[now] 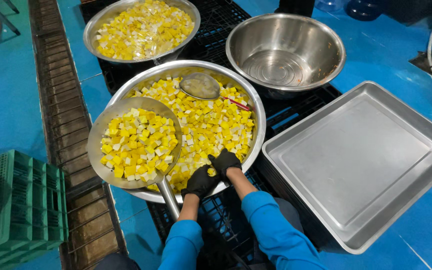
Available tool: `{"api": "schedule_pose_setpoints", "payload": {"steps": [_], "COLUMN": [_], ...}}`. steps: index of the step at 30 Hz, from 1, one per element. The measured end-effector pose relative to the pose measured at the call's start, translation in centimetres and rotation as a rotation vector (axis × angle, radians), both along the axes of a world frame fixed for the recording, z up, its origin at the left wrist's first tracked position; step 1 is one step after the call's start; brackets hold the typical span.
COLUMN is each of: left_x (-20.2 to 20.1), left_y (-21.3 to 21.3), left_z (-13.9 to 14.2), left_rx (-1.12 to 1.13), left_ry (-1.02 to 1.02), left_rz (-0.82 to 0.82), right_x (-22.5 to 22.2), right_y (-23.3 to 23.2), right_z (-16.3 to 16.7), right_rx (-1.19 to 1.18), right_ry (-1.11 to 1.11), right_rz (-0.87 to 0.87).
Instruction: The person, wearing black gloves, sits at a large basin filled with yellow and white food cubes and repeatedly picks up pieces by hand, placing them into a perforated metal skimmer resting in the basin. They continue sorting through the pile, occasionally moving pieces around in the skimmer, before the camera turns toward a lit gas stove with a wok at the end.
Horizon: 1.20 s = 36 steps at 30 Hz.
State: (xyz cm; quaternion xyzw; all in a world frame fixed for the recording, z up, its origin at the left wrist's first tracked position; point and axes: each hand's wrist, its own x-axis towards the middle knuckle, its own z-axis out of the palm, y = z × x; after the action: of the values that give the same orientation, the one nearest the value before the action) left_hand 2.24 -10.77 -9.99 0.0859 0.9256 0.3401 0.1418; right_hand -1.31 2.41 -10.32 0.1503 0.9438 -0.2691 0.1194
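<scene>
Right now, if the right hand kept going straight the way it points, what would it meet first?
The right hand points up-frame into the big bowl; it would probably meet the yellow and white cubes first, with the ladle farther on.

Empty steel bowl [286, 50] at upper right; square steel tray [361, 160] on the blue floor [406, 55] at right; green plastic crate [23, 205] at lower left; floor drain grate [63, 115] running along the left.

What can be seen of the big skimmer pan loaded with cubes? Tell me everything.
The skimmer pan is a round, shallow, dull-metal scoop, heaped with yellow and white cubes. It sits tilted over the left rim of the large bowl of cubes. Its tubular handle runs down toward the person, beside the black-gloved left hand; the grip itself is unclear.
</scene>
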Motion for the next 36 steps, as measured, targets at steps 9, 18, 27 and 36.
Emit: {"api": "schedule_pose_setpoints", "payload": {"steps": [9, 18, 27, 36], "left_x": [-0.2, -0.7, -0.5, 0.0], "left_y": [-0.1, 0.5, 1.2, 1.4], "left_z": [0.3, 0.1, 1.1, 1.3], "left_rx": [0.025, -0.025, -0.116, -0.074], "left_ry": [0.012, 0.009, -0.082, -0.009], "left_rz": [0.065, 0.039, 0.054, 0.112], "right_x": [-0.4, 0.3, 0.6, 0.1], "right_y": [0.0, 0.5, 0.2, 0.5], "right_z": [-1.0, 0.1, -0.4, 0.2], "right_rx": [0.066, 0.018, -0.055, -0.094], "right_ry": [-0.022, -0.051, 0.024, -0.078], "right_rz": [0.129, 0.162, 0.167, 0.155]}}
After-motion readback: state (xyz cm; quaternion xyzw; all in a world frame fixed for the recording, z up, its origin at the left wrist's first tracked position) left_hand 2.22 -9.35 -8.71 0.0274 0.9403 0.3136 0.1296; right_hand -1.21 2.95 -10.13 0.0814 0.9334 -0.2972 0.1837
